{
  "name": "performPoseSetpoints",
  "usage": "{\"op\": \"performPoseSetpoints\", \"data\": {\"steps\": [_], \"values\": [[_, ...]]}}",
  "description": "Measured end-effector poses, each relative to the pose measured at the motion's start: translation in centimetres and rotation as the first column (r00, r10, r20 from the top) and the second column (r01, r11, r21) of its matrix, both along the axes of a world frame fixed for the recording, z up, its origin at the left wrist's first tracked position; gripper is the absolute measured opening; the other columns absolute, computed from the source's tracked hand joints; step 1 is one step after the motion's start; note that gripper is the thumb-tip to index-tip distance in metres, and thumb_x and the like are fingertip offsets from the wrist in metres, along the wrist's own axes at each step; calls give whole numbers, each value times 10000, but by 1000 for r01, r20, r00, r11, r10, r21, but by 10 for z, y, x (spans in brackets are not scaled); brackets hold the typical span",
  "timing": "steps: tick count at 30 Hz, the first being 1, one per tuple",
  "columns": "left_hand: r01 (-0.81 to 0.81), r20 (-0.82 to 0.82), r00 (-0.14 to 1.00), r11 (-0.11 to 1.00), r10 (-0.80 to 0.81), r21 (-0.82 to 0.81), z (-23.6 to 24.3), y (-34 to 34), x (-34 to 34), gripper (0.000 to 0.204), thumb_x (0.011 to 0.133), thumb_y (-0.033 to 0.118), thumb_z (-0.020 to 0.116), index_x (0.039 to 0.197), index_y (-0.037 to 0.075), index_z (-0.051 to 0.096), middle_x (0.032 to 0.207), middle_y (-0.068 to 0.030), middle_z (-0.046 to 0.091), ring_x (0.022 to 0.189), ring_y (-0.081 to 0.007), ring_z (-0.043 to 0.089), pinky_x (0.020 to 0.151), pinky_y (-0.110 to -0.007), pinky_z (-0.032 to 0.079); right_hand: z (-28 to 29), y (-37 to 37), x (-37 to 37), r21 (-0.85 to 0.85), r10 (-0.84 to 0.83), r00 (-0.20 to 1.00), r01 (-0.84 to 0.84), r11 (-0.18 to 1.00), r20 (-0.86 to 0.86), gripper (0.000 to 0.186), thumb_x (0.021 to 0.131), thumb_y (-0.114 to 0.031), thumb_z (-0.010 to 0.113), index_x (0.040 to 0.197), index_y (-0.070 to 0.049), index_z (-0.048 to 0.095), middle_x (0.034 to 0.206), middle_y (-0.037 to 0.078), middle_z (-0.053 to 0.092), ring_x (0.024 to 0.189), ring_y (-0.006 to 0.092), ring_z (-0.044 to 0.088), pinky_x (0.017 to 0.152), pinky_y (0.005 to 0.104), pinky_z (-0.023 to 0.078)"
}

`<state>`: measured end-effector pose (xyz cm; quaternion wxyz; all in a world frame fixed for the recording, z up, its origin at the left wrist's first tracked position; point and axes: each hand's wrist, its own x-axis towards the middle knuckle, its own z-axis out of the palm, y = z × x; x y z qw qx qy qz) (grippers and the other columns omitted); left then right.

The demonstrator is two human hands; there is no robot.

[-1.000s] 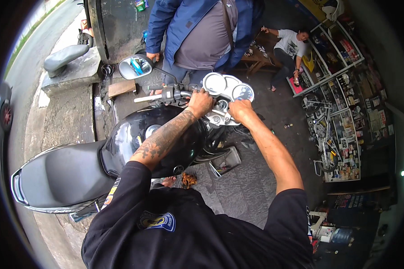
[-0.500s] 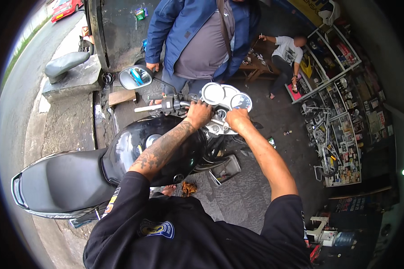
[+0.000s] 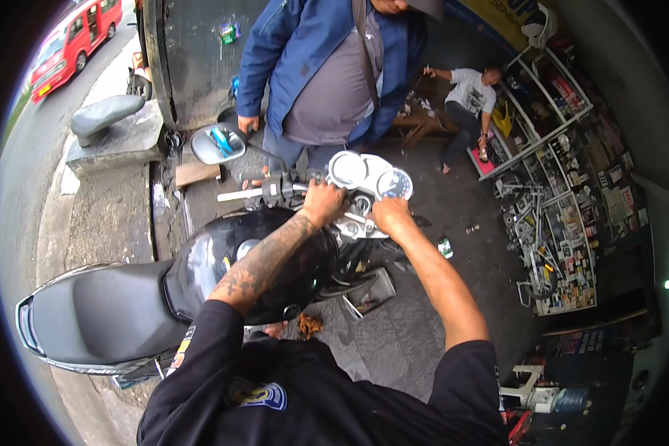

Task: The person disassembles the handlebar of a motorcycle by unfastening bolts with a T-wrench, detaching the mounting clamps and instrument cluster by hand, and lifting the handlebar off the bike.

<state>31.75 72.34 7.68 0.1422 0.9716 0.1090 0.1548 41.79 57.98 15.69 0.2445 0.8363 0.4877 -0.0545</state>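
A black motorcycle, its fuel tank (image 3: 234, 241) glossy, stands across in front of me, front end to the right. My left hand (image 3: 325, 203) is closed around the handlebar (image 3: 299, 189), just below the round white-rimmed gauges (image 3: 366, 175). My right hand (image 3: 391, 216) is closed beside the right gauge; its fingers hide what they grip. A short silver bar (image 3: 358, 218) shows between my hands, over the metal top clamp. Left of my left hand are the black switch housing (image 3: 276, 192), a pale grip (image 3: 238, 195) and a mirror (image 3: 219, 144).
A person in a blue jacket (image 3: 305, 67) stands beyond the handlebar. Another person (image 3: 468, 97) sits near shelves of parts (image 3: 557, 230). Below the front end lie a tray (image 3: 372, 292) and an orange-brown rag (image 3: 309, 325). A red van (image 3: 78, 44) is on the road.
The red van has come further into view, moving down the road at upper left. My view has shifted slightly. Both hands stay at the handlebar's middle, with little visible movement.
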Motion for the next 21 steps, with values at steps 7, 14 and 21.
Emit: {"op": "performPoseSetpoints", "data": {"steps": [7,14,21], "values": [[-80,120,990,994,70,79,-5,5,8,471,927,425,477,713,77,711,719,-133,672,821,-293,648,864,-490,405,14,10,-5,50,152,988,-152,987,14,219,847,-143,516,843,-43,710,832,176,697,768,322,695,671,428,545],[-25,-46,999,999,26,28,13,-2,5,384,905,405,526,1066,65,602,884,-170,680,919,-338,650,906,-555,404,23,8,-12,146,81,996,-86,985,44,253,875,-239,560,839,-31,699,840,155,704,796,324,692,700,429,537],[-32,-31,999,999,32,9,6,-1,8,329,918,370,509,989,76,638,830,-132,682,863,-312,667,890,-550,407,12,12,-1,-32,-36,998,34,999,-55,297,832,-329,637,904,-53,717,913,178,698,903,322,678,764,430,529]]}}
